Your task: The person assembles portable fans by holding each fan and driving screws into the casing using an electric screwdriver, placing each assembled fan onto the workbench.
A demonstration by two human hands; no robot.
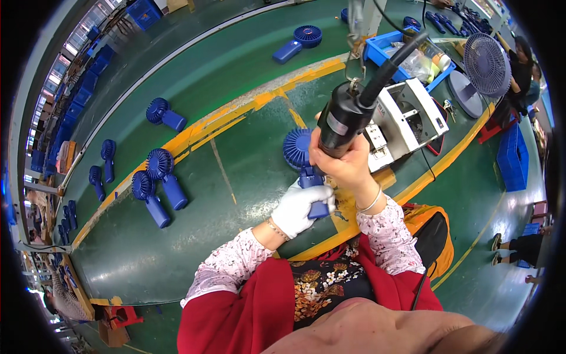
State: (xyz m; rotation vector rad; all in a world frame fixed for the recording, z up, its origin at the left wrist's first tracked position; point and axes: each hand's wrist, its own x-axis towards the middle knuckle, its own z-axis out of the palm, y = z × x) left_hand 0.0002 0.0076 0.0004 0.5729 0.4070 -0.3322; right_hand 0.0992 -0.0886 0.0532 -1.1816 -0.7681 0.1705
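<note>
My left hand (302, 207), in a white glove, is closed around the handle of a blue handheld fan (296, 147) just above the green table. The fan's round ribbed head points away from me. My bare right hand (345, 162) grips a black electric screwdriver (343, 121), which hangs from a metal hook and has a thick black cable. The screwdriver is held upright over the fan's neck, beside the hinge. Its tip is hidden behind my fingers, so I cannot tell if it touches the fan.
A white machine (407, 121) stands right of my hands, with a blue bin (386, 44) of bags behind it. A larger purple-grey desk fan (486, 62) is at the far right. Several blue handheld fans (159, 164) lie at left; another fan (308, 36) lies on the green belt beyond.
</note>
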